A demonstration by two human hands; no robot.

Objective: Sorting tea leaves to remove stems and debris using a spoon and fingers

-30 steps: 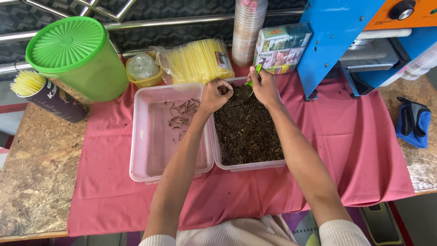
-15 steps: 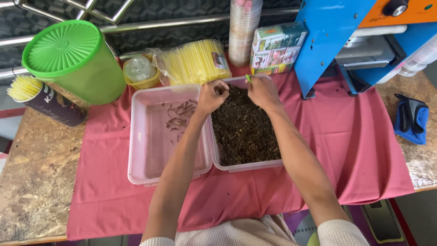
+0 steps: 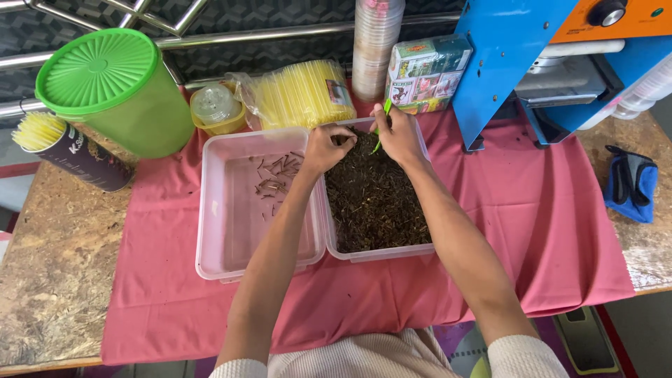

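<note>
Both hands work the far end of the tea-leaf tray [image 3: 374, 203]: left hand [image 3: 325, 149] pinching leaves, right hand [image 3: 399, 136] gripping green tweezers [image 3: 383, 119].

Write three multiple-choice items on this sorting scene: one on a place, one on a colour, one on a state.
1. Where do the picked-out twigs lie?
A. In the left clear tub
B. On the pink cloth
C. In the yellow cup

2. What colour is the lid of the big round container?
A. Blue
B. Green
C. Red

3. What state is the right hand in?
A. Flat and open on the cloth
B. Pinching a small green tool over the dried leaves
C. Gripping the blue machine

Answers:
1. A: the few twigs sit in the left clear tub, which holds little else.
2. B: the ribbed lid is bright green, like its body.
3. B: the green tool pokes out of the fingers above the right tub of dark dried leaves, while the left hand pinches at the leaves beside it.
</note>
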